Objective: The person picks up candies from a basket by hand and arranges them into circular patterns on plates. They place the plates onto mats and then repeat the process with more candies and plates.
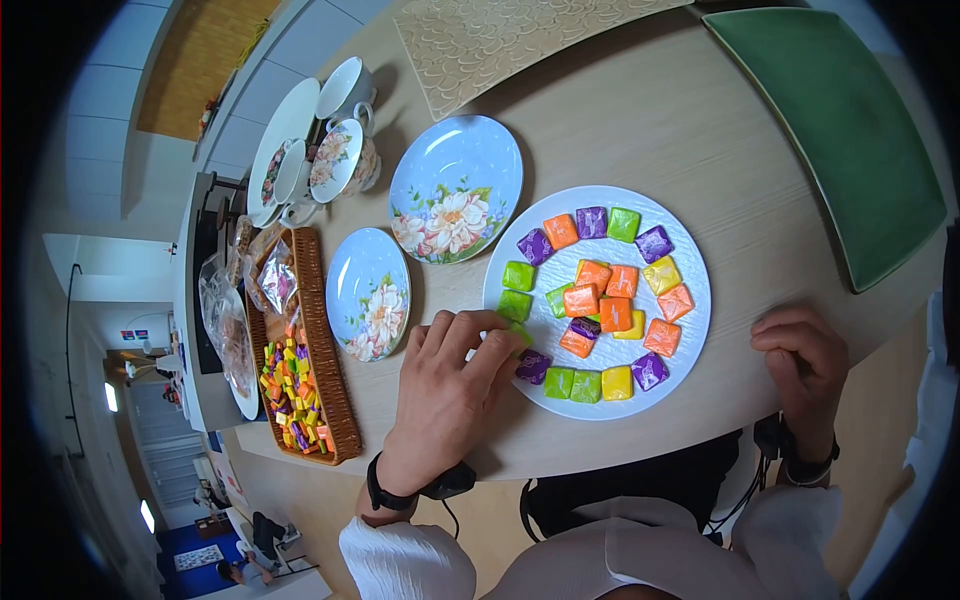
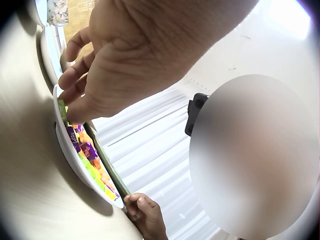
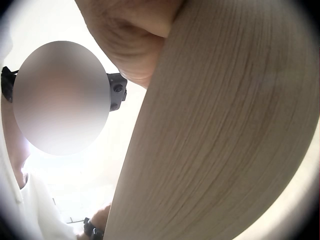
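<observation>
On the white plate [image 1: 692,325], wrapped square candies in purple, orange, green and yellow form a ring near the rim, with a small pile of mostly orange candies [image 1: 616,315] in the middle. My left hand [image 1: 445,385] reaches over the plate's left edge. Its thumb and index finger pinch a green candy [image 1: 520,334] in the ring, just above a purple candy [image 1: 533,367]; the left wrist view shows the fingertips on that green candy [image 2: 62,111] at the rim. Off the plate's right side, my right hand [image 1: 803,355] rests at the table edge, loosely curled, holding nothing.
A wicker basket [image 1: 335,400] of small candies stands at the left. Two floral plates [image 1: 455,155] [image 1: 360,260] lie between it and the white plate. Cups [image 1: 345,90] stand at the back left, a beige textured tray [image 1: 500,45] behind, a green dish [image 1: 850,140] at right.
</observation>
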Demonstrator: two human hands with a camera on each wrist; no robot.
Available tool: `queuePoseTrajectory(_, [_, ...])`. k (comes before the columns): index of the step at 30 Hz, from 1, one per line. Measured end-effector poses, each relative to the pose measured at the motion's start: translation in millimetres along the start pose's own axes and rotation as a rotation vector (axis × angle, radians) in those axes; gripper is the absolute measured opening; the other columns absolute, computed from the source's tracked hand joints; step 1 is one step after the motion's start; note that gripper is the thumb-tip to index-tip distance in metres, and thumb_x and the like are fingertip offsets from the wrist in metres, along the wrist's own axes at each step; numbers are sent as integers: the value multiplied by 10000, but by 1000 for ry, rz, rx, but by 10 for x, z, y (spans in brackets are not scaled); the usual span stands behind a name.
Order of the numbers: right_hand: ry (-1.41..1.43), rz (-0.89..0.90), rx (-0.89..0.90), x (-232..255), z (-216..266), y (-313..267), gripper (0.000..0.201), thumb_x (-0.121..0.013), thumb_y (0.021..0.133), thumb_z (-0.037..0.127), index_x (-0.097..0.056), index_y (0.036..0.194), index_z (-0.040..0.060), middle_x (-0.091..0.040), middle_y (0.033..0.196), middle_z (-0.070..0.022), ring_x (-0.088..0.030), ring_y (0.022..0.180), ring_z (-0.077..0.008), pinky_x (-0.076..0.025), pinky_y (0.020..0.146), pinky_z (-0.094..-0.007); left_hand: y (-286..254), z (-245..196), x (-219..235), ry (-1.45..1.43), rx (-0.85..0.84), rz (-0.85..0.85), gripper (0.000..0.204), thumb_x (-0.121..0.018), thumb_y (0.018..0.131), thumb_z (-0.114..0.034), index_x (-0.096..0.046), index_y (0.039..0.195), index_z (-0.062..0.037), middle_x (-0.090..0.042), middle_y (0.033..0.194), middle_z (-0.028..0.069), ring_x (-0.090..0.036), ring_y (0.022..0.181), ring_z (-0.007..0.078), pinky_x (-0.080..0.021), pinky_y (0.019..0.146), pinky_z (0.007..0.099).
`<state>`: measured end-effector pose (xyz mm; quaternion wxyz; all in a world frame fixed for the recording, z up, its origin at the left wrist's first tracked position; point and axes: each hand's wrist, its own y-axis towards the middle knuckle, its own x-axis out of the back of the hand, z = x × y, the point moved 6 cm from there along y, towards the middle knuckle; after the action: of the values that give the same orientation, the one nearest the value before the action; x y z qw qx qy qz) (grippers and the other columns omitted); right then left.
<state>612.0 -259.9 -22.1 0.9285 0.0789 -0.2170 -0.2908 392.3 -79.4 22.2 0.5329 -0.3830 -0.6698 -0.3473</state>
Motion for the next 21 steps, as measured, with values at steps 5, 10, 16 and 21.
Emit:
queuePoseTrajectory(5, [-4,4,6,-1,3,4,167,-569,723,-71,-671,833,1,-634,862,-119,-618,740,-179,-476,616,-267,4,25,-15,30,5,6,222,-703,712,-26,-607,900,-98,-589,945,35,-553,846,242,-447,737,363])
queuePoseTrajectory(10, [-4,3,5,1,-4,3,161,-573,724,-66,-671,833,0,-635,864,-119,-617,733,-178,-475,611,-266,18,15,-27,36,3,-6,222,-691,711,-18,-603,898,-98,-595,945,32,-554,844,235,-445,739,356])
queuePoseTrajectory(16, [-1,1,13,0,-7,1,168,-572,720,-69,-673,834,1,-637,858,-119,-613,719,-173,-472,599,-261,18,3,-13,51,-5,3,239,-687,709,-11,-608,915,-100,-602,945,31,-556,845,235,-449,739,362])
queuePoseTrajectory(21, [-3,-3,9,2,3,1,169,-570,719,-73,-673,833,-1,-639,859,-117,-613,716,-170,-471,598,-257,3,10,21,33,16,-4,267,-700,700,-11,-613,938,-92,-595,966,51,-559,853,245,-457,743,358])
